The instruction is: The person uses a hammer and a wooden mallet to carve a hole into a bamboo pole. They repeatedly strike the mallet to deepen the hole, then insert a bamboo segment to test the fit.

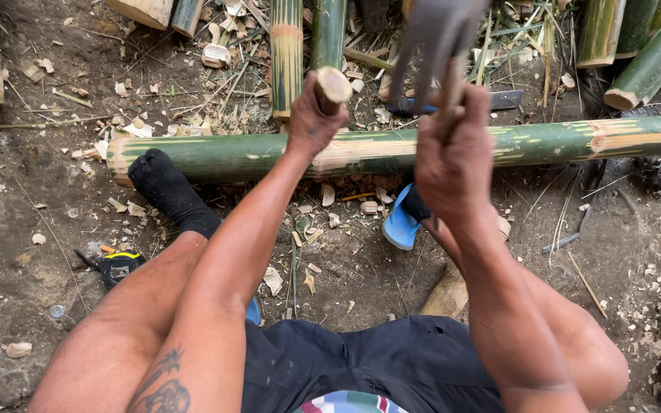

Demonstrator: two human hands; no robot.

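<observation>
**Pole lies crosswise under both grips**

The bamboo pole [392, 149] runs left to right on the dirt ground [32, 229], just beyond both hands. The left hand [311, 122] is clamped on a wooden handle [333, 88]; the right hand [453, 157] is closed on a blurred blade [434, 38]. A sock foot [166, 187] pins the pole's left end. Open pole stretches rightward.

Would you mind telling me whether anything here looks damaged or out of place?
The long green bamboo pole has bark shaved off in pale patches. Chips litter the dirt, and a tape measure lies there beside the person's leg.
</observation>
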